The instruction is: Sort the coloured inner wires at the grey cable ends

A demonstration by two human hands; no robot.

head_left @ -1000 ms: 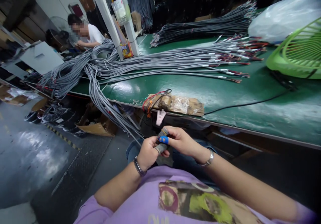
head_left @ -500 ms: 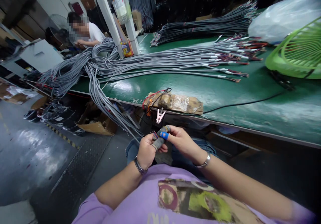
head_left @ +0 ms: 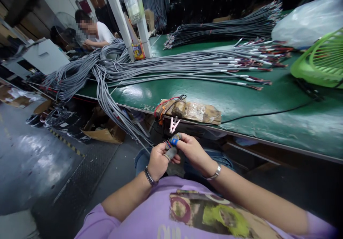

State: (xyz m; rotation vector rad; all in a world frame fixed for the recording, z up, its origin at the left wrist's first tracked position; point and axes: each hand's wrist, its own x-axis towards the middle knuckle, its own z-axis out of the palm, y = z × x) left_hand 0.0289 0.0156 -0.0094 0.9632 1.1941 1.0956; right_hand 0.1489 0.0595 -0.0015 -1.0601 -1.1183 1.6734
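Thin coloured wires at a cable's end poke up between my two hands, just in front of the bench edge. My left hand is closed around them, a grey cover on a fingertip. From the other side my right hand pinches the same wires, with a blue band and grey covers on its fingers. Grey cables hang off the bench and run down toward my left hand. A pink clothes peg sits just beyond my hands at the edge.
A wooden board with red and black leads lies at the front of the green bench. Behind it stretch many grey cables and black cables. A green fan stands right. A person works at far left.
The view has shifted slightly, so the bench things sit a little further right. My right fingers have moved slightly over the wires, and both hands stay together.
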